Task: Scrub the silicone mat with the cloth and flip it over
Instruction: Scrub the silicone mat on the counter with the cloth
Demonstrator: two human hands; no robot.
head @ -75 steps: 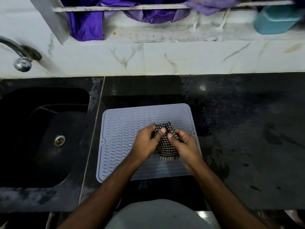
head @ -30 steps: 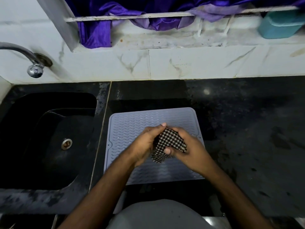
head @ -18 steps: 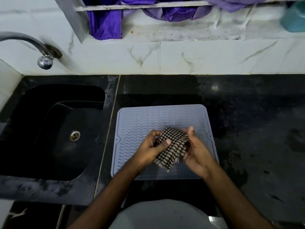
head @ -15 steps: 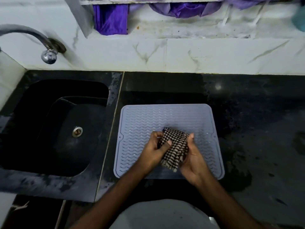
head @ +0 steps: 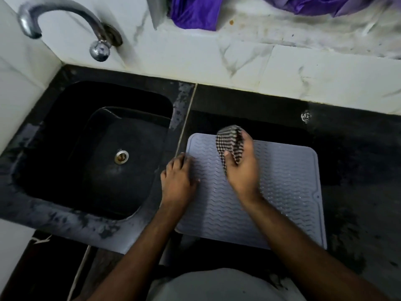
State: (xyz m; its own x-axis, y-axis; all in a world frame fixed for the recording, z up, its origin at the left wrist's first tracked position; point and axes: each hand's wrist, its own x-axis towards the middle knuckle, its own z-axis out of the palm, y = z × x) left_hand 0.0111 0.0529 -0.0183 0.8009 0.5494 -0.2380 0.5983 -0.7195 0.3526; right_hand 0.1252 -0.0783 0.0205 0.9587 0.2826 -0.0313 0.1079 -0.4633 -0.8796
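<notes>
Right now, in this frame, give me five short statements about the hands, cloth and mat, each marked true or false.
1. The right hand grips the checked cloth. True.
2. The left hand holds the cloth. False: it rests on the mat's left edge.
3. The silicone mat lies in the sink. False: it lies flat on the black counter, right of the sink.
4. The cloth is near the mat's far edge. True.
5. The tap runs water. False: none visible.
</notes>
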